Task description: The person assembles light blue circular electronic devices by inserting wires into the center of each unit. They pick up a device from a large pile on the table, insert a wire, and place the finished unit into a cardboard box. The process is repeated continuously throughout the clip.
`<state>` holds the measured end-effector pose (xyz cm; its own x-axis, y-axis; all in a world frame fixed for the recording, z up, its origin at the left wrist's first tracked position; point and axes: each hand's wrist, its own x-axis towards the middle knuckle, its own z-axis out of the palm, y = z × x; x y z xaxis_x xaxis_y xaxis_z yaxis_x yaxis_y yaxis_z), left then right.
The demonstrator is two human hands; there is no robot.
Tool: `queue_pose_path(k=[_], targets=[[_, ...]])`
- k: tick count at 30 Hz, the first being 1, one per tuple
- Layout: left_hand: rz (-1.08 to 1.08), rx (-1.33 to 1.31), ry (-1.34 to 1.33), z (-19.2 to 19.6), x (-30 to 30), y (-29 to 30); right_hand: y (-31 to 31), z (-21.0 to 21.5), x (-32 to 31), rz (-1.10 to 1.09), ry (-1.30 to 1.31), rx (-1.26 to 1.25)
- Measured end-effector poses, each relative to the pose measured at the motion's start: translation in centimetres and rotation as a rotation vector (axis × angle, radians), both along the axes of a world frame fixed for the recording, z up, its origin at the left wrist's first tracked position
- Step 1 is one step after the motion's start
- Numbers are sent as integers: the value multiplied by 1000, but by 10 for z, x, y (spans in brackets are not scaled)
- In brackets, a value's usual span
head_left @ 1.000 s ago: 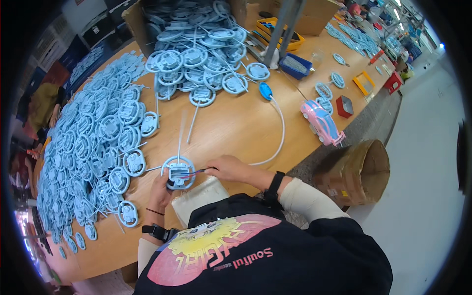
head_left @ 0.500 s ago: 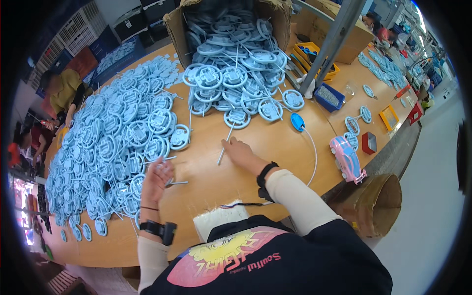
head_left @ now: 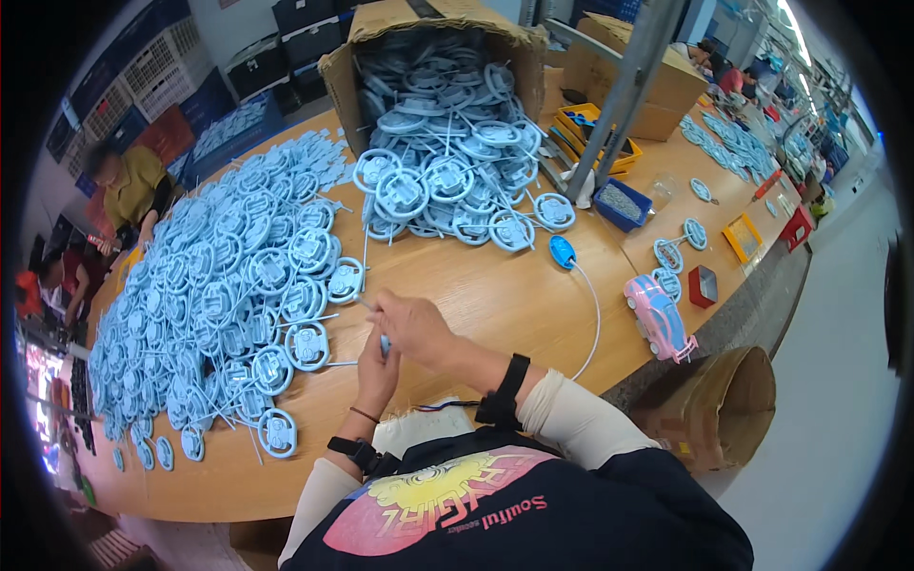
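Hundreds of parts: pale blue plastic wheel-shaped pieces cover much of the wooden table (head_left: 495, 295); the table runs from lower left to upper right, its edge bending with the lens
Heap (head_left: 209, 285): loose blue wheels spread over the left half of the table, thin sprue sticks poking out among them; its near edge lies just left of the hands
Box (head_left: 428, 29): cardboard, tipped on its side at the far edge, more blue wheels (head_left: 438, 171) spilling from its mouth toward the middle
Bag (head_left: 724, 409): brown paper, standing off the table edge at right
Toy car (head_left: 657, 319): pink, near the right edge; well apart from the hands
Tray (head_left: 624, 205): small, blue, beside a grey post
Cable (head_left: 590, 305): white, curving from a blue oval plug (head_left: 562, 251) toward the table edge
Left hand (head_left: 376, 366): fingers closed on a small blue piece (head_left: 385, 344)
Right hand (head_left: 411, 324): curled over the left, touching it; grip on the piece cannot be told
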<state>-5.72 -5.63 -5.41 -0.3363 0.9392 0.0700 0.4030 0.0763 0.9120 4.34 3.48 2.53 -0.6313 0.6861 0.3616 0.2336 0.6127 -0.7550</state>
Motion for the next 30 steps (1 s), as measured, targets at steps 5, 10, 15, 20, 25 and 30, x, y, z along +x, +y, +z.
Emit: queue_pose_path(k=[5, 10, 15, 20, 25, 30], targets=[[18, 66, -94, -33, -14, -34, -16, -11, 43, 21, -112, -212], [141, -240, -787, -27, -34, -64, -54, -89, 127, 319, -790, -152], [-46, -221, -1104, -41, -52, -72, -68, -119, 149, 277, -632, -128], [-39, -167, -973, -12, -37, -62, -65, -69, 154, 175, -341, -147], [-107, -235, -868, 0, -29, -57, -47, -40, 147, 36, -375, 14], [-153, -275, -722, 4, -21, -50, -43, -34, 142, 49, -422, 41]])
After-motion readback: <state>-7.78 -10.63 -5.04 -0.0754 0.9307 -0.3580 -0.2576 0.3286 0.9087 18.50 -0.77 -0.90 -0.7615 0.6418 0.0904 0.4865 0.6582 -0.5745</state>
